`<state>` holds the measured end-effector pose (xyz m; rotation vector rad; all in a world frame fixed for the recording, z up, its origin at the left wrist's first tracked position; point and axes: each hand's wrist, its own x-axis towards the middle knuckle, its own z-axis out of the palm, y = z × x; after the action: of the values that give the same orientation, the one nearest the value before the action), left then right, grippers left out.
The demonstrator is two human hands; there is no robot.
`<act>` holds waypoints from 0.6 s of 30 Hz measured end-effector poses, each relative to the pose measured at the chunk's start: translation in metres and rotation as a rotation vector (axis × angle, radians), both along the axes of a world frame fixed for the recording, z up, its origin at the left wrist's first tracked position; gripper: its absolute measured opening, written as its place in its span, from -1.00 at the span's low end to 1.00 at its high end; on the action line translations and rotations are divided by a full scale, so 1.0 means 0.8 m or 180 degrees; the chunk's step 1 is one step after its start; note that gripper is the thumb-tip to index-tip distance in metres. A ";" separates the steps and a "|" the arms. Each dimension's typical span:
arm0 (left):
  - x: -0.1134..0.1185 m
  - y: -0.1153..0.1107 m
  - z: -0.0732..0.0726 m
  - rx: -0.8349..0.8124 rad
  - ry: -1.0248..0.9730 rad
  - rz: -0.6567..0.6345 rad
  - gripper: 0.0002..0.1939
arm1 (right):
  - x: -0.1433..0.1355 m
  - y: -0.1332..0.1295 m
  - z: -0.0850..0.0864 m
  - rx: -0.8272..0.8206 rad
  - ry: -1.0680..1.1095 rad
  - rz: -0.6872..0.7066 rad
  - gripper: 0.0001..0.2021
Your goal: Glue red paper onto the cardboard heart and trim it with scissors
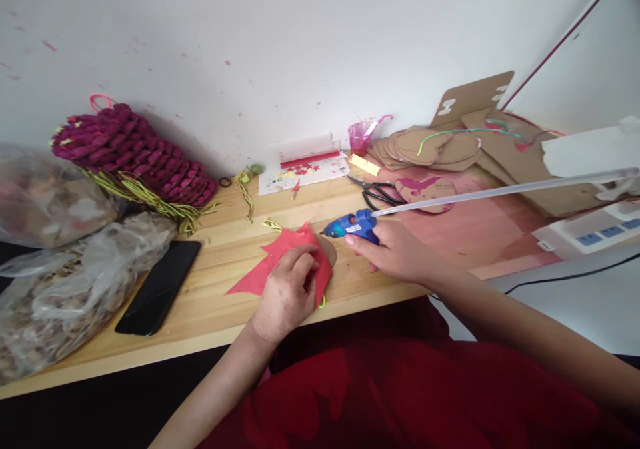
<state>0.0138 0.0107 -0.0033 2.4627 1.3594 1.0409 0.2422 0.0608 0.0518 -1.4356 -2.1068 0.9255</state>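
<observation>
My right hand [393,249] is wrapped round the handle of a blue glue gun [350,225], which has a long clear glue stick [450,197] in its back end. The gun's nozzle points left, at the upper right edge of a red cloth piece [270,262] with jagged points. My left hand [290,289] rests on this cloth with its fingers curled and pressed together on it. Under the right side of the cloth a brown cardboard edge [329,252] shows. Yellow-green cord ends [271,225] stick out above the cloth, and a small loop shows below it.
Black scissors [377,192] and a stained cardboard heart [425,194] lie behind the gun. Cardboard shapes [420,147] are stacked behind them. A phone [159,289], plastic bags [90,289] and a magenta woven bundle [135,155] are on the left; a power strip [590,235] is on the right.
</observation>
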 end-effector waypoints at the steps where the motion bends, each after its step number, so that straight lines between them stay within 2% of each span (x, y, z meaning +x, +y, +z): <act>1: 0.000 0.000 0.000 -0.0005 -0.0009 0.0011 -0.80 | -0.001 0.000 0.001 0.0011 -0.0016 0.0024 -0.62; 18: 0.001 0.000 0.001 -0.0015 -0.0017 0.0019 -0.86 | -0.016 0.006 0.008 0.0042 -0.0195 0.0221 -0.67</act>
<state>0.0145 0.0105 -0.0027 2.4521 1.3668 1.0435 0.2295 0.0657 0.0584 -1.4091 -2.2158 0.9024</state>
